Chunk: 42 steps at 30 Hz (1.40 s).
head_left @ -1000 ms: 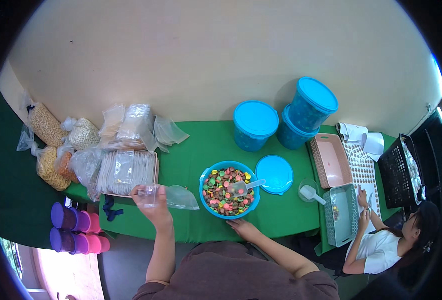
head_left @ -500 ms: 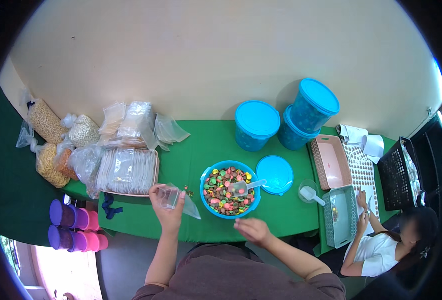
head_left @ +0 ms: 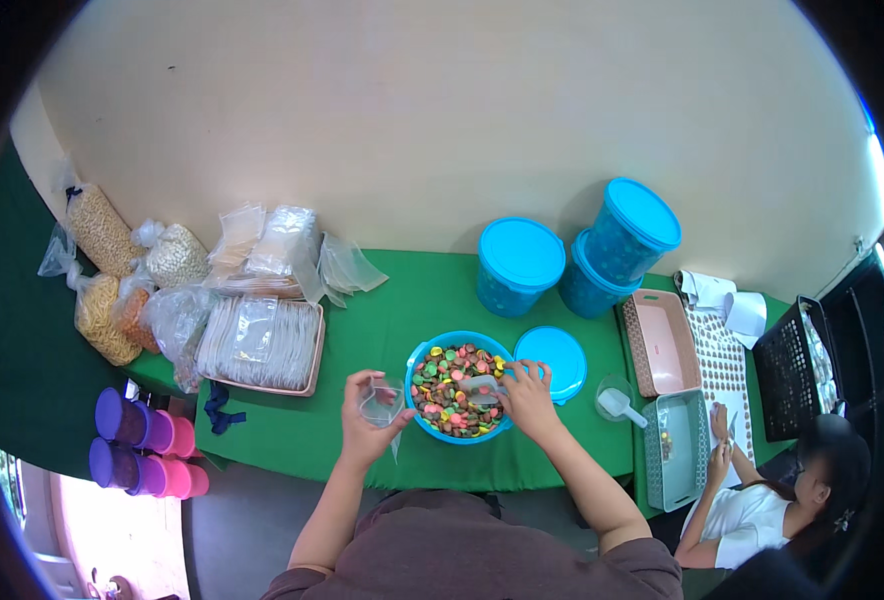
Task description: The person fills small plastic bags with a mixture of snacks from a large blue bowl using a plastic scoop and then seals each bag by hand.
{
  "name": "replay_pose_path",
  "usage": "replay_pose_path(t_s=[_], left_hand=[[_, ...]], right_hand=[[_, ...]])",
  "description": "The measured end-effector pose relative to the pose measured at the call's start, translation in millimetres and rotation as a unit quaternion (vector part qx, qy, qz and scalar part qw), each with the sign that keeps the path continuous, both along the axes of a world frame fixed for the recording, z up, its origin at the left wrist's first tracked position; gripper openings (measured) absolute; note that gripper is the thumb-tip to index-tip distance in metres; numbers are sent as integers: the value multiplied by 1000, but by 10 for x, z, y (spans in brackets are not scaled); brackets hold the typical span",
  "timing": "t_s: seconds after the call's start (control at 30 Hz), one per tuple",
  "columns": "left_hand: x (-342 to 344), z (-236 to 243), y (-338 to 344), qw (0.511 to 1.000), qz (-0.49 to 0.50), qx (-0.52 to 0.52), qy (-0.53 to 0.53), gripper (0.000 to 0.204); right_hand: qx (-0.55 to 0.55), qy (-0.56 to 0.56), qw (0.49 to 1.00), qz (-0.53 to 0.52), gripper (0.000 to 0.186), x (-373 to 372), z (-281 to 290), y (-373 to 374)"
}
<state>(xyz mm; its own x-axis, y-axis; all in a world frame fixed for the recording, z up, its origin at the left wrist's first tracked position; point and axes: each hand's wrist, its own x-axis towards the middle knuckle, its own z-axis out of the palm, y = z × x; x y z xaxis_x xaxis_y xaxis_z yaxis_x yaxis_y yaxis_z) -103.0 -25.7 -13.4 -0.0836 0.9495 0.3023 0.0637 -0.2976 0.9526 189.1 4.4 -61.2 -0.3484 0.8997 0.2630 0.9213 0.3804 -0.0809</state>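
A blue bowl [head_left: 426, 427] full of small round candies [head_left: 452, 372], in green, pink, yellow and brown, stands before me on the green-covered table. My right hand [head_left: 529, 402] reaches over the bowl's right side and grips the handle of a clear scoop [head_left: 481, 389], whose head rests among the candies. To the left of the bowl, my left hand [head_left: 360, 425] holds a clear plastic bag [head_left: 382, 403] with its mouth spread wide and facing up. The bag's lower tip hangs below my fingers. I see no candies inside it.
Behind the bowl lies a blue lid [head_left: 552, 362]; lidded blue tubs [head_left: 520, 265] stand farther back. A basket of flat packets [head_left: 262, 345] sits left. Rightward are a scoop in a clear cup [head_left: 617, 402], a grey-green basket [head_left: 677, 460], and a co-worker [head_left: 752, 515] handling a sheet.
My right hand has moved up and right from the bowl's near edge and taken hold of the scoop. My left hand has shifted right, closer to the bowl, with the bag.
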Motion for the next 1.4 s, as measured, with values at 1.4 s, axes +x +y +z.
replay_pose_path(t_s=[1.4], left_hand=[[182, -224, 218, 920, 65, -26, 386, 67]], right_hand=[[-250, 234, 939, -23, 26, -222, 29, 423]])
